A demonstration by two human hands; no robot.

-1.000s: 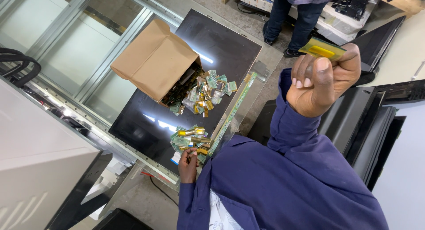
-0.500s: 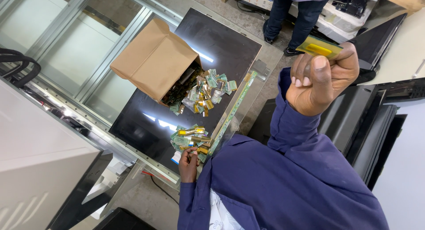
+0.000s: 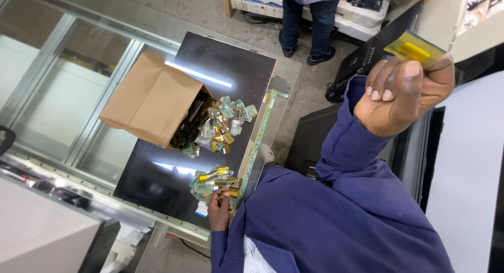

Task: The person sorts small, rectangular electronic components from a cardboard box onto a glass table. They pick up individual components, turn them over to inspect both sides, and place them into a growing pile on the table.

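Right hand (image 3: pixel 404 94) raised near the head, its grip closed on one small green-and-gold flat circuit strip (image 3: pixel 415 49); left hand (image 3: pixel 219 209) rests, grip unclear, at a small sorted pile (image 3: pixel 214 181) on the dark glossy bench (image 3: pixel 220 58); judging by the bigger heap (image 3: pixel 223 123) spilling from the tipped brown cardboard box (image 3: pixel 152 97), most remains.

Raised hand edges upward

The right hand (image 3: pixel 404 92), pinching a small green-and-gold strip (image 3: pixel 415 48), has crept slightly higher and further from the cardboard box (image 3: pixel 152 100) than a second ago.
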